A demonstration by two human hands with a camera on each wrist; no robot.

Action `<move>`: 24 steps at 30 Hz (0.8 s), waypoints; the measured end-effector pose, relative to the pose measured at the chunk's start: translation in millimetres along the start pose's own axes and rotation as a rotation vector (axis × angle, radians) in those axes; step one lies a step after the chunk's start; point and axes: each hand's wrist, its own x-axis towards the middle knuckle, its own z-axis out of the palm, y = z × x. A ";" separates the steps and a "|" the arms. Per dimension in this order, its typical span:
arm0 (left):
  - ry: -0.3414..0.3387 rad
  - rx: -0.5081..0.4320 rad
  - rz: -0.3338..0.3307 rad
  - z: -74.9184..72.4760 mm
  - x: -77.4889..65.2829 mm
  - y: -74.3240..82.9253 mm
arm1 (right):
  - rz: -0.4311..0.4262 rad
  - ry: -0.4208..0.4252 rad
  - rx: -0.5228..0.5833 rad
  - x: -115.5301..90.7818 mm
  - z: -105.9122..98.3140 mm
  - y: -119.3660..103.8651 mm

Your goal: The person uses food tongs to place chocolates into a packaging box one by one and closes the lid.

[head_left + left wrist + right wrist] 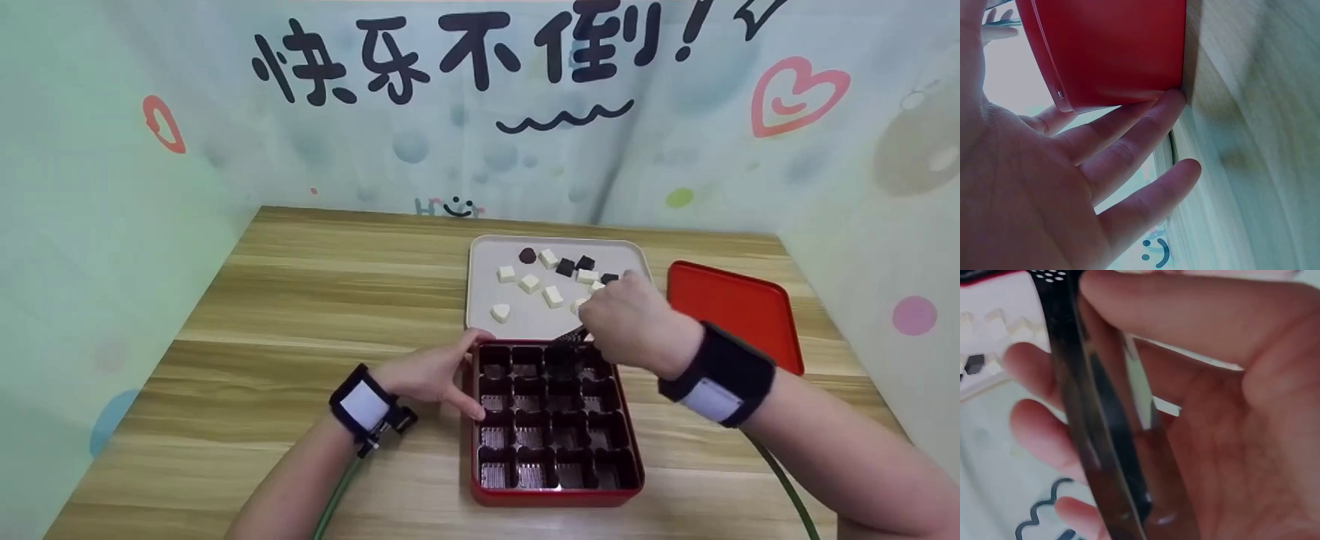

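Observation:
A red box [559, 496] with a dark brown tray of square compartments stands on the table. My left hand [431, 375] rests against its left side, thumb at the rim and a fingertip at the back left corner. In the left wrist view those fingers [1123, 152] are mostly straight along the red wall [1112, 50]. My right hand [630, 319] grips shiny metal tongs [1095, 427] with a perforated head. The dark tong tip [568, 339] points down over the back row of compartments. Whether the tongs hold something cannot be made out.
Behind the box lies a beige tray [487, 255] with several white pieces [529, 283], several dark square ones and a round brown one [527, 256]. A red lid [731, 315] sits to its right on the wooden table [300, 315]. A printed curtain closes off the back.

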 end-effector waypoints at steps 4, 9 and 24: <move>0.002 0.011 -0.010 -0.3 0.1 -0.4 | 0.098 -0.089 0.186 -3.1 -9.4 23.0; 0.007 0.026 -0.014 0.6 1.4 -0.2 | 0.230 -0.015 0.270 10.4 10.8 57.4; 0.001 0.015 0.001 1.1 -1.6 0.6 | 0.415 0.166 0.387 104.7 111.7 69.0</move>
